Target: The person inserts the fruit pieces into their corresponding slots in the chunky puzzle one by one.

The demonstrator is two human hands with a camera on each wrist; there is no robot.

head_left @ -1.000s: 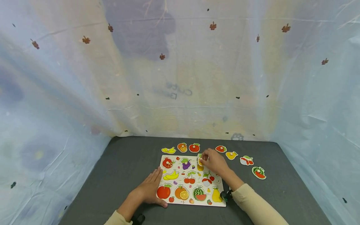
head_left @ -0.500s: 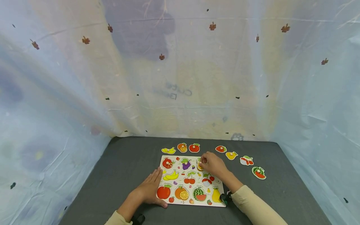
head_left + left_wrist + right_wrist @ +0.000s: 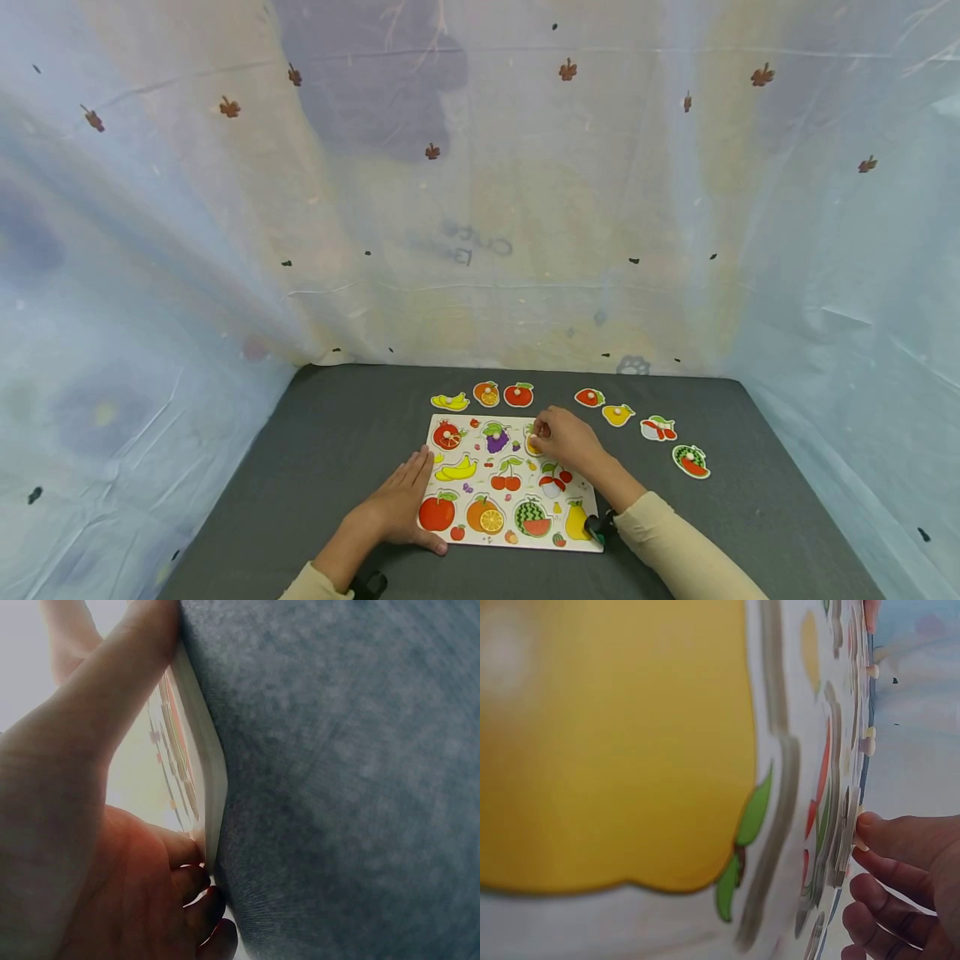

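A white fruit puzzle board (image 3: 480, 487) lies on the dark table. My left hand (image 3: 397, 500) rests along its left edge with straight fingers, the thumb at the near left corner. In the left wrist view, the thumb and fingers of that hand (image 3: 120, 885) touch the board's edge (image 3: 214, 772). My right hand (image 3: 573, 442) pinches the small knob (image 3: 860, 836) of a yellow fruit puzzle piece (image 3: 532, 442), which sits over the far right recess. The fingers partly cover this piece. A pomegranate piece (image 3: 447, 435) and a grape piece (image 3: 496, 437) sit in the far row.
Beyond the board lie loose banana (image 3: 450, 402), orange (image 3: 486, 394) and tomato-like red (image 3: 518, 395) pieces. To the right are a red fruit piece (image 3: 589, 397), a pear piece (image 3: 618, 415), a red-and-white fruit piece (image 3: 658, 428) and a watermelon piece (image 3: 690, 461). A patterned curtain (image 3: 480, 208) surrounds the table.
My right hand has brought the yellow fruit piece slightly down and nearer, onto its matching recess, and stays there. The left hand has kept its place.
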